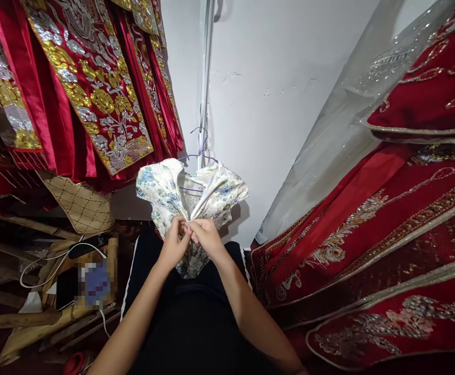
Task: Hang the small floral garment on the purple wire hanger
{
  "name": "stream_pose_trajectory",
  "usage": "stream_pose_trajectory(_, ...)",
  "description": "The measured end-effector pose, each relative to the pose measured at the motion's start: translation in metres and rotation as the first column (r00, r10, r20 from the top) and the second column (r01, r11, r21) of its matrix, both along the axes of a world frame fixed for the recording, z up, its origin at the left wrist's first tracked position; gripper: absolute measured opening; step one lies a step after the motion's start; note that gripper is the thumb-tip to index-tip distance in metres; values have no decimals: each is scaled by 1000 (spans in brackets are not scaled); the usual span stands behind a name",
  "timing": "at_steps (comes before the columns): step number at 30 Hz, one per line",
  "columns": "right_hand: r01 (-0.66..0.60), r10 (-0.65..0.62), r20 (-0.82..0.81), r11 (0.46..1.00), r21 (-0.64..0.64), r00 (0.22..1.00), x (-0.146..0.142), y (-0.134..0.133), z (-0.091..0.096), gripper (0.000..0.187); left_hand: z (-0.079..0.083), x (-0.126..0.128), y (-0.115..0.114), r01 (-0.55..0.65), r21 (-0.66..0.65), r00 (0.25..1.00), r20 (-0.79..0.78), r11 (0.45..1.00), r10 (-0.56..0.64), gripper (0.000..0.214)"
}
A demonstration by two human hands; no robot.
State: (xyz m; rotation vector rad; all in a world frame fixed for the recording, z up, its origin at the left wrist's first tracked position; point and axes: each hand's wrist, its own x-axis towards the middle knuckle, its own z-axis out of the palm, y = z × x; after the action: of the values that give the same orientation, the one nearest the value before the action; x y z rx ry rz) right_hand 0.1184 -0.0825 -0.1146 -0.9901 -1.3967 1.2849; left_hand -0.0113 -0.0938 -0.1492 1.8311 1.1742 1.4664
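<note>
A white dress with blue and grey floral print hangs in front of me on a thin purple hanger. My left hand pinches the fabric at the low point of its open V neckline. Right beside it, my right hand pinches the other edge at the same spot. The fingertips of both hands touch or nearly touch. Whatever small fastening may lie between them is hidden by the fingers. Below the hands, the lower part of the garment hangs down between my knees.
Red garments with gold and silver embroidery hang at upper left. Red beaded gowns and a sheer glittery white one fill the right. A metal pole runs along the white wall. A wooden stool at left holds a phone, cables and a power bank.
</note>
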Motion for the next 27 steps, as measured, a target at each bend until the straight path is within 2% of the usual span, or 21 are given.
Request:
stream_pose_trajectory(1, -20, 20, -6, 1000, -11, 1000, 0, 2, 3, 20, 1, 5, 4, 36, -20, 999, -27, 999, -37, 5)
stream_pose_trajectory(5, -11, -5, -146, 994, -109, 989, 15, 35, 27, 12, -1, 12, 20, 62, -31, 993, -102, 998, -65, 18)
stream_pose_trajectory(11, 28, -66, -275, 990, -138, 959, 31, 118, 95, 13, -20, 13, 18, 192, -91, 942, -264, 977, -209, 28)
stream_pose_trajectory(13, 46, -76, -285, 993, -110, 956, 29, 128, 109, 12, -23, 7, 18, 224, -98, 927, -287, 970, -243, 30)
stream_pose_trajectory(15, 67, -83, -279, 996, -66, 957, 25, 127, 111, 10, -19, -2, 22, 246, -95, 918, -298, 965, -263, 28)
stream_pose_trajectory(18, 80, -78, -240, 997, -1, 968, 20, 113, 100, 11, 8, -16, 40, 215, -30, 939, -268, 976, -215, 14)
stream_pose_trajectory(20, 82, -74, -210, 996, 32, 975, 19, 104, 92, 14, 39, -20, 58, 107, 107, 978, -191, 988, -86, 25)
stream_pose_trajectory(21, 84, -73, -197, 995, 47, 978, 19, 101, 90, 16, 57, -20, 67, 25, 200, 990, -139, 979, 3, 31)
stream_pose_trajectory(22, 83, -71, -188, 995, 59, 980, 19, 99, 89, 17, 75, -19, 77, 1, 258, 991, -132, 966, 34, 35)
stream_pose_trajectory(23, 81, -66, -179, 994, 78, 982, 19, 98, 90, 18, 92, -17, 85, -4, 312, 986, -156, 950, 55, 33)
stream_pose_trajectory(25, 90, -69, -151, 986, 140, 986, 19, 100, 91, 18, 119, -11, 99, 28, 387, 947, -305, 922, 99, 20)
stream_pose_trajectory(27, 122, -100, -114, 971, 204, 988, 18, 103, 91, 17, 135, -7, 106, 42, 424, 871, -460, 905, 175, 14)
